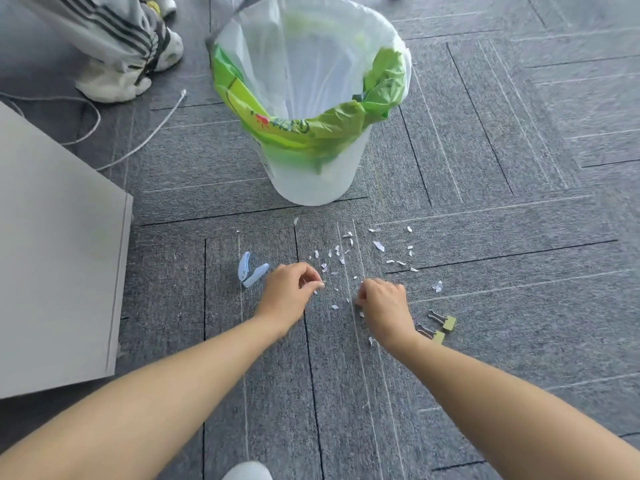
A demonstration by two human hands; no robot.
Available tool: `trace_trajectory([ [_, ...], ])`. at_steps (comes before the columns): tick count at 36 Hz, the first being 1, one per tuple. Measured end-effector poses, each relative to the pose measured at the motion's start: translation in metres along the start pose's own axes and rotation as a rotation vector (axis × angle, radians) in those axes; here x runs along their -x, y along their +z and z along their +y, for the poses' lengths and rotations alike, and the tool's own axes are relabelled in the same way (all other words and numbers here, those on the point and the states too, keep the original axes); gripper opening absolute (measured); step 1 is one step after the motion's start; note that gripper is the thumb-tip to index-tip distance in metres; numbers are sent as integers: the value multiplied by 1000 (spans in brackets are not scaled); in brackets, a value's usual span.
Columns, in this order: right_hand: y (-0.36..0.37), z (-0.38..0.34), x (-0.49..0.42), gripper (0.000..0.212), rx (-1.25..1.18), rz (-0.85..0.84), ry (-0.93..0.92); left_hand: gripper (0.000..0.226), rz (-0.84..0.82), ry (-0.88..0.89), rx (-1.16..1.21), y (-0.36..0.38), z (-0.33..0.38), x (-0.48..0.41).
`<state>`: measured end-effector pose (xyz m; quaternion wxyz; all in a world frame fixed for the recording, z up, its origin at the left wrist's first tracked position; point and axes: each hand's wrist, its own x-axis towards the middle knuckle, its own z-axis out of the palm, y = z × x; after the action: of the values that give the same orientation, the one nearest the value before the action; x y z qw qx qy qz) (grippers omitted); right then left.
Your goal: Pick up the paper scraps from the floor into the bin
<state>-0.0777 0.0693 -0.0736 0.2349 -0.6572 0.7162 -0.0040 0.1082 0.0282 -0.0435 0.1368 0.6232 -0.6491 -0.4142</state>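
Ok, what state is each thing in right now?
bin: upright, bag-lined, mouth open.
paper scraps: scattered on the carpet.
left hand: pinches one scrap at its fingertips.
right hand: fingers curled down at the carpet; grip hidden.
blue hinged tool: lying open on the carpet.
binder clips: two, lying by the right hand.

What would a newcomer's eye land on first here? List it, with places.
The tall white bin with a green liner stands at top centre on the grey carpet. Just below it, white paper scraps lie scattered. The left hand and right hand reach into them, the left grip pinching a small bit.
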Motion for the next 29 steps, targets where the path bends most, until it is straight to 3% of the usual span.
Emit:
trace_trajectory([
  [3, -7, -8, 0, 16, -35, -51, 46, 9, 27, -15, 76, -9, 7, 5],
  [6, -34, -21, -3, 12, -285, -16, 38, 7, 77, 12, 139, -24, 22, 10],
  [10, -120, -52, -10, 8, -474, 260, -157, 5, 192, 168, 166, -68, 65, 13],
  [15, -247, -93, -37, 6, -616, 629, -334, 7, 453, 427, 149, -150, 134, -6],
  [19, -298, -115, -83, 6, -427, 591, -282, 9, 517, 431, 49, -194, 176, -46],
  [22, -298, -118, -113, 4, -258, 488, -210, 9, 465, 358, -117, -203, 184, -76],
  [26, -290, -122, -124, 22, -71, 404, -147, 10, 353, 289, -341, -204, 183, -92],
  [29, -286, -123, -121, 22, 65, 411, -152, 18, 314, 241, -499, -203, 179, -94],
])
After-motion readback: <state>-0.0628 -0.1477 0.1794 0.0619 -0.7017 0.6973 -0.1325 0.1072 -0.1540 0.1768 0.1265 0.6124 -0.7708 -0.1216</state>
